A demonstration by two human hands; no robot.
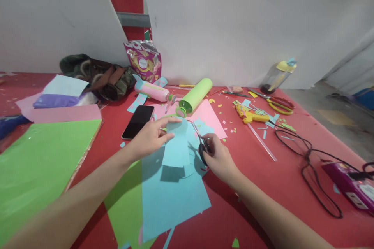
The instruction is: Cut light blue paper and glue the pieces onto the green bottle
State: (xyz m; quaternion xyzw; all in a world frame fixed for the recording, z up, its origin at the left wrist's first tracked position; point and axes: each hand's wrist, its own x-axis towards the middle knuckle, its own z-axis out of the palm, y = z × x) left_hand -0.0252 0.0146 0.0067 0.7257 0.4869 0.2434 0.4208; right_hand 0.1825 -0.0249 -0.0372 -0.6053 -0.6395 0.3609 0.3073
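Between thumb and fingers, my left hand [154, 134] pinches a light blue paper cutout [177, 148] with a rounded far end, lifted above the table and casting a shadow. My right hand [219, 157] grips small black-handled scissors [201, 138], their blades pointing away and to the left, beside the cutout's right edge. Beneath both lies a larger blue sheet [175, 210], partly over a green sheet [124, 202]. Past my hands, a bottle wrapped in green paper [195, 97] rests on a pink sheet [214, 118]. Left of it lies a pink paper plane model [153, 90] with blue wings.
A phone [138, 121] lies left of my left hand. On the right are a yellow glue gun [251, 114], its black cord [309, 155], a purple power strip [347, 183], larger scissors [277, 103] and a clear bottle [279, 76]. Paper scraps surround them. Green sheets [43, 155] are stacked at left.
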